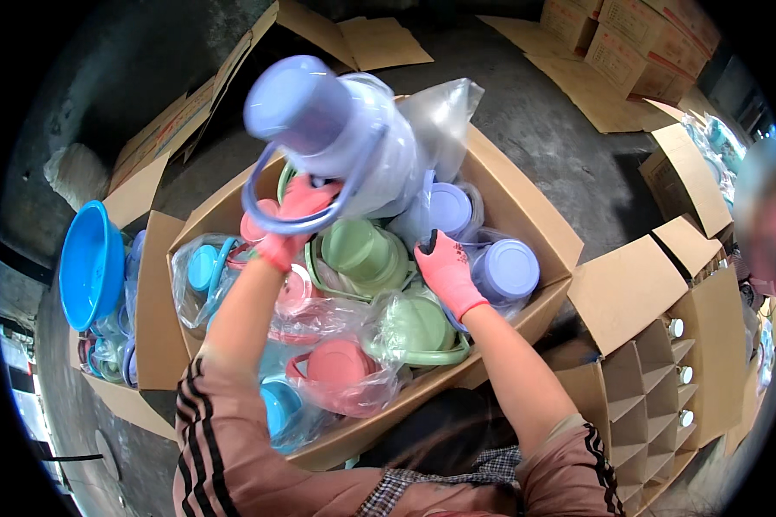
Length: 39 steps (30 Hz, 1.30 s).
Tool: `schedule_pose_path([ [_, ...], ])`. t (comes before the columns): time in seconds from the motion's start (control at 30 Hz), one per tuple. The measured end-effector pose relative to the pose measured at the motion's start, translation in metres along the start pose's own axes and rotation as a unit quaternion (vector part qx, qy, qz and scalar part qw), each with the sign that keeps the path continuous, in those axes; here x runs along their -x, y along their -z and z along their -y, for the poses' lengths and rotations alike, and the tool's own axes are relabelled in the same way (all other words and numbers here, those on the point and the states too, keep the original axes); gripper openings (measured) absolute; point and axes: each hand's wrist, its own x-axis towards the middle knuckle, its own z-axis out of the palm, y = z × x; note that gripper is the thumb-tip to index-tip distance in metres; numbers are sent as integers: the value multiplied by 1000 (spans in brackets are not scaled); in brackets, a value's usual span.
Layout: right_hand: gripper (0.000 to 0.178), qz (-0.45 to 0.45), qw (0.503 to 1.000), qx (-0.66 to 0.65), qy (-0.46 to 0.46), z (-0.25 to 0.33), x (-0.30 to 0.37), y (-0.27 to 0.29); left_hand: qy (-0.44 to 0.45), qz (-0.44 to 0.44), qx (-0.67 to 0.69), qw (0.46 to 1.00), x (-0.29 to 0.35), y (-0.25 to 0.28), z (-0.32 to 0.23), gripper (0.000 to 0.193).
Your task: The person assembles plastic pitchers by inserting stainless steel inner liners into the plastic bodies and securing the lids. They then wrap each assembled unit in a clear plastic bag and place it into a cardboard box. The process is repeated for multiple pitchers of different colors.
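Note:
My left hand (306,204), in a pink glove, is closed on a purple plastic jug (297,99) with a loop handle, lifted and tilted above a cardboard box (526,211). Clear plastic wrap (444,121) trails from its right side. My right hand (450,271), gloved alike, sits lower in the box with its dark-tipped fingers curled; what they grip is hidden. Close by it are a purple jug (450,209) and another purple jug (506,269). Between my hands sits a green jug (353,250). Nearer me lie a bagged green jug (416,326) and a red jug (336,369).
A blue basin (92,265) rests on another filled box at left. At right, a divided carton (647,388) holds several white-capped items. Closed cartons (642,52) are stacked far right. Flattened cardboard (384,43) lies on the dark floor. A blurred person (763,215) is at the right edge.

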Motion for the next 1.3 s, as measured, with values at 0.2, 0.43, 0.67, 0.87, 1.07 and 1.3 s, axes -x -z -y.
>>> schedule_pose_path([
  [0.2, 34, -6, 999, 33, -7, 6, 7, -6, 32, 48, -251, 966, -79, -88, 104, 42],
  [0.43, 43, -24, 983, -125, 128, -19, 31, -25, 40, 16, -160, 986, -50, -58, 107, 54],
  [0.67, 47, -27, 982, -90, 162, -21, 180, 96, -237, 83, -38, 967, 90, -23, -19, 30],
  [0.87, 41, -70, 993, -91, -1, -71, 313, 140, -480, 349, 285, 753, 171, -49, -169, 34],
  [1.07, 30, -67, 995, -61, -34, -72, 407, 122, -462, 495, 218, 703, 195, -22, -232, 17],
  [1.3, 33, -161, 970, -100, -153, -67, 497, 121, -555, 323, 510, 571, 283, -83, -216, 13],
])
